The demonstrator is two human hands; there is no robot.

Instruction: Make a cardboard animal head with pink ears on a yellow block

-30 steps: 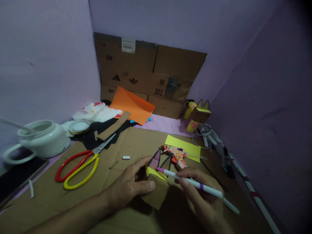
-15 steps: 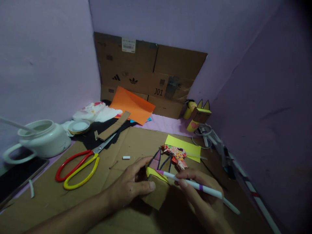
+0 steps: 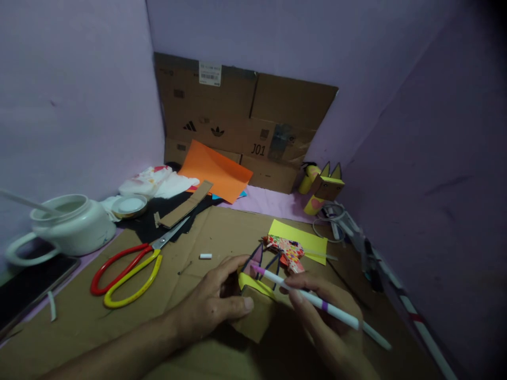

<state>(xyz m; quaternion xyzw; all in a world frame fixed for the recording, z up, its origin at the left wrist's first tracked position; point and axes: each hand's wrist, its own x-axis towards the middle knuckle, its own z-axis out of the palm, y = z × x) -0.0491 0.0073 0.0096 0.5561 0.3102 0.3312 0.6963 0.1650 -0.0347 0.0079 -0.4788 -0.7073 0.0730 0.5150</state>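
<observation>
My left hand [image 3: 222,298] grips a small cardboard animal figure [image 3: 255,316], its thumb on the front and its fingers behind. The figure has a yellow strip on top and two pointed ears outlined in dark ink. Pinched in my right hand [image 3: 325,316] is a white marker [image 3: 312,300] with a purple band. Its purple tip is at the lower part of the left ear [image 3: 253,259], which is coloured pinkish purple inside. The other ear [image 3: 272,266] looks plain brown within its outline. Part of the figure is hidden by my fingers.
Scissors [image 3: 129,272] with red and yellow handles lie left, near a white pot [image 3: 73,224]. Beyond my hands are a patterned piece [image 3: 291,252], yellow paper [image 3: 312,240] and orange paper [image 3: 214,169]. A finished-looking cardboard animal [image 3: 328,187] stands back right.
The marker tip has moved slightly up and left, from the yellow strip's edge onto the left ear. My left hand and the figure have barely shifted.
</observation>
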